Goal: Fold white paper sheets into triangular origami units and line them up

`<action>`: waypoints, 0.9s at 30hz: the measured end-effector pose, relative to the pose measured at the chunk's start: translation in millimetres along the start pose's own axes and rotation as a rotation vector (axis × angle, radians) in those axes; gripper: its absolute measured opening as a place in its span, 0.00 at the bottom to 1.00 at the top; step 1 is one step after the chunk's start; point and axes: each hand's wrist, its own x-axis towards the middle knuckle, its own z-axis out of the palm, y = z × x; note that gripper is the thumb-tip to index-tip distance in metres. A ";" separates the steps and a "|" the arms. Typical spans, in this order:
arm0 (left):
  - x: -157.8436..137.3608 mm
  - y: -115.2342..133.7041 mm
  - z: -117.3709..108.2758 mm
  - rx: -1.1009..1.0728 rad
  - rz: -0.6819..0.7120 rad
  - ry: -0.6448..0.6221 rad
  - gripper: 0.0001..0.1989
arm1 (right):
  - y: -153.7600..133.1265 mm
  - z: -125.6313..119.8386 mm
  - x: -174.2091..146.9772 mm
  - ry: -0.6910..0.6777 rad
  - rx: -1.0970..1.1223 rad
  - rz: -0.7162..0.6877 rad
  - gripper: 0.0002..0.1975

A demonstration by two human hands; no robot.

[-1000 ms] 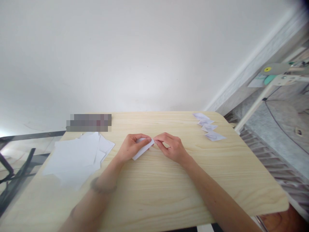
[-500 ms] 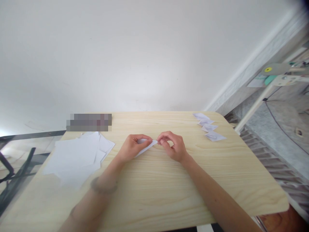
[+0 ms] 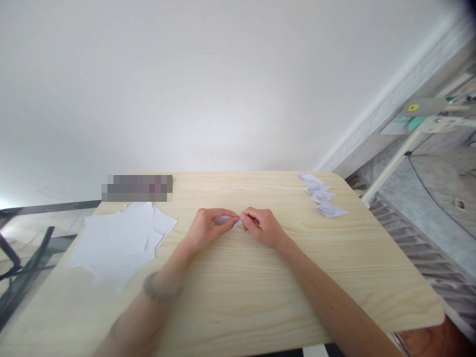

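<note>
Near the middle of the wooden table [image 3: 230, 297], my left hand [image 3: 208, 228] pinches a small folded piece of white paper [image 3: 223, 219] between thumb and fingers. Most of that paper is hidden behind the hand. My right hand [image 3: 263, 227] has its thumb and curled index finger closed on the paper's pointed right end, with the fingertips of both hands almost touching. Off to the right lies a row of several folded white paper pieces [image 3: 330, 209], overlapping one another.
A loose pile of white paper sheets [image 3: 115, 238] covers the table's left side. Behind it is a blurred-out, pixelated object [image 3: 137, 188]. A white wall [image 3: 230, 99] rises at the table's back edge. A pale metal stand [image 3: 394, 163] stands beyond the right edge.
My left hand's fingertips have slid right towards the paper's tip, covering more of it. My right hand has drawn its fingers in tighter and moved slightly left.
</note>
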 end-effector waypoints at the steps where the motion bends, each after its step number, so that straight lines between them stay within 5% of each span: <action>1: -0.1 0.1 0.3 0.004 -0.009 0.003 0.11 | 0.1 0.2 0.0 0.000 0.005 -0.008 0.12; 14: 0.8 1.8 -1.8 0.028 -0.073 0.002 0.12 | 3.7 -1.8 -2.4 -0.053 0.125 -0.001 0.07; 27: 0.1 0.0 -0.6 0.063 0.124 0.015 0.07 | -0.3 -1.4 0.1 -0.062 0.067 -0.031 0.08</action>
